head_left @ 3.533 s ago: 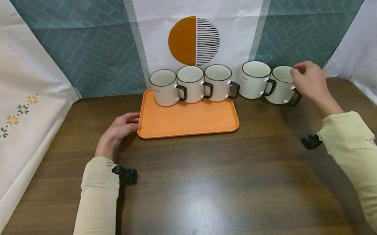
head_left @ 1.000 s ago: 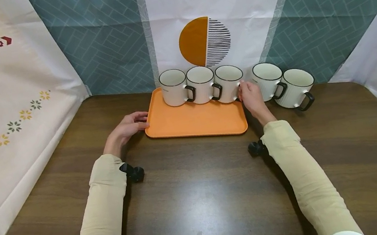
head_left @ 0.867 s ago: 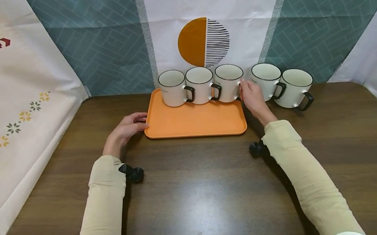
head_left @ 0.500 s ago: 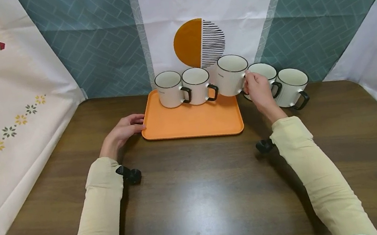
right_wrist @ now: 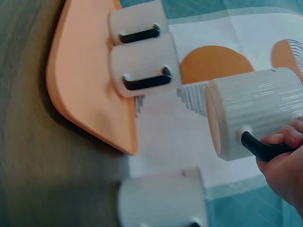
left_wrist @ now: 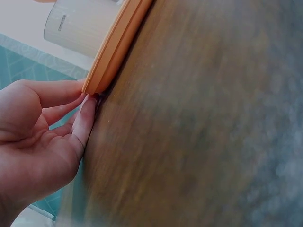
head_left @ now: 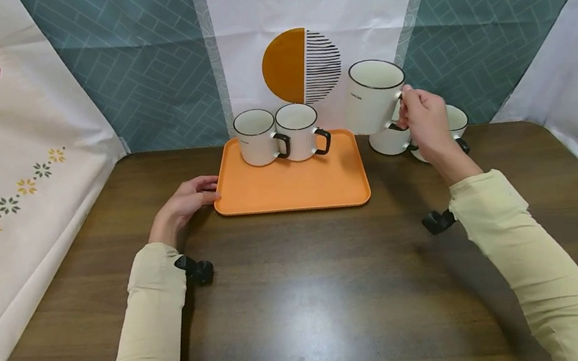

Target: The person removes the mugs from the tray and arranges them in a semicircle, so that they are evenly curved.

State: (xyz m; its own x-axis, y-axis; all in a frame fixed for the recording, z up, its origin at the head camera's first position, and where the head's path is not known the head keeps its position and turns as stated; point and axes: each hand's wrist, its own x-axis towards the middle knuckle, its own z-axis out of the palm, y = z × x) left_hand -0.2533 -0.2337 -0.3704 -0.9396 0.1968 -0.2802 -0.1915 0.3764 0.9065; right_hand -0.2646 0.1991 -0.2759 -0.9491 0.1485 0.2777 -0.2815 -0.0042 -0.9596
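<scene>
My right hand [head_left: 425, 121] grips the black handle [right_wrist: 265, 149] of a white ribbed mug [head_left: 374, 94], held upright above the table. Behind that raised mug, partly hidden, a second mug [head_left: 390, 143] stands on the table. My right hand and wrist partly cover another mug [head_left: 456, 118] beside it. An orange tray [head_left: 291, 192] lies flat, with two black-handled mugs [head_left: 256, 139] side by side at its back left. At the tray's left edge, my left hand [head_left: 184, 204] pinches the rim, thumb low near the table in the left wrist view.
The brown wooden table [head_left: 306, 301] stretches in front of the tray. A patterned cloth [head_left: 157, 69] hangs close behind the mugs. White cloths drape at the left [head_left: 17, 181] and right. Each wrist wears a small black camera [head_left: 199, 271].
My right hand took the third mug's handle, lifted that mug off the tray's right end and carried it up and right. My left hand stays at the tray's edge.
</scene>
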